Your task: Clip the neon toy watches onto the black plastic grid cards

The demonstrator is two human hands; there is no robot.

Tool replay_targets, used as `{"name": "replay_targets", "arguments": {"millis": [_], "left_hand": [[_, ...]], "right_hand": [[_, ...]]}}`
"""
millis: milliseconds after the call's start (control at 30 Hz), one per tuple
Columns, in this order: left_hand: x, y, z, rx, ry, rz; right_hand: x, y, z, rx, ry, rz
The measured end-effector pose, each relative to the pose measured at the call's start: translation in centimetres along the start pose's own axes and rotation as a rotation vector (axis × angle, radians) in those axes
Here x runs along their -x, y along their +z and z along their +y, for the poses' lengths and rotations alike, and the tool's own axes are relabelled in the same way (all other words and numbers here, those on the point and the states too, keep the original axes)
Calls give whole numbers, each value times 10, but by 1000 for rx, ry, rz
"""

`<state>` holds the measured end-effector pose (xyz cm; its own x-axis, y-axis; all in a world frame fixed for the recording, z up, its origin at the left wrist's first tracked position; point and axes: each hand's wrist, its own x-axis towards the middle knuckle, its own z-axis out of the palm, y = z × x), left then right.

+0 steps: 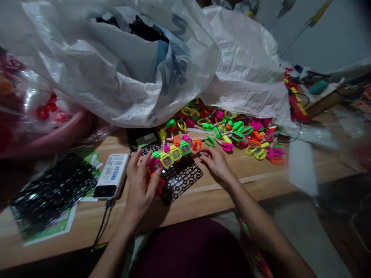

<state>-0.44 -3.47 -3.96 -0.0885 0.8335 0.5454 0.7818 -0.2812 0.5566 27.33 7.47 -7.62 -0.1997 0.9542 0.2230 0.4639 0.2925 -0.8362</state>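
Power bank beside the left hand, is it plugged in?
Plugged in: the white power bank has a black cable seated in its near end and running away across the table.

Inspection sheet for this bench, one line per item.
Surface: wooden table, light-coloured.
Work items: neon plastic toy watches on a black plastic grid, with a larger heap beyond.
Clutter: white woven sacks at the far side; black grid sheets on green paper.
Hands: left hand over the watches; right hand beside an orange watch.
Cables: black cable from a white power bank, running off the table edge.
Surroundings: pink basin at left; wires and scraps at right.
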Motion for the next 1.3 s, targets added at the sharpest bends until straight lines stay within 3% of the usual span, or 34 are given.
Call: {"name": "replay_targets", "arguments": {"millis": [100, 233, 333, 533, 733, 833, 967, 1133, 1233, 1300], "left_hand": [[3, 0, -1, -13, 8, -8], [2, -1, 0, -22, 7, -15], [0, -3, 1, -24, 3, -38], [-2, -8, 9, -84, 35, -78], [-10, -3, 23, -302, 151, -206], [-12, 0, 20, -393, 170, -200], [-13, -4, 9, -431, 190, -207], [-14, -7, 4, -450, 189, -171], [-16, -7, 6, -426, 164, -172], [-16, -7, 6, -381, 138, -179]], "right_hand": [[27, 16, -18, -238, -15, -46], [53, 54, -49, -364, -57, -254], [54, 80, -56, -248, -189, -329], [54, 100, -39, 10, -549, -206], [55, 113, -40, 157, -639, -282], [47, 102, -48, 157, -602, -359], [19, 58, -54, 69, -416, -444], [-33, 10, -39, 414, -78, -98], [-44, 1, -25, 568, 21, -16], [-36, 1, -16, 588, 58, 30]]}}
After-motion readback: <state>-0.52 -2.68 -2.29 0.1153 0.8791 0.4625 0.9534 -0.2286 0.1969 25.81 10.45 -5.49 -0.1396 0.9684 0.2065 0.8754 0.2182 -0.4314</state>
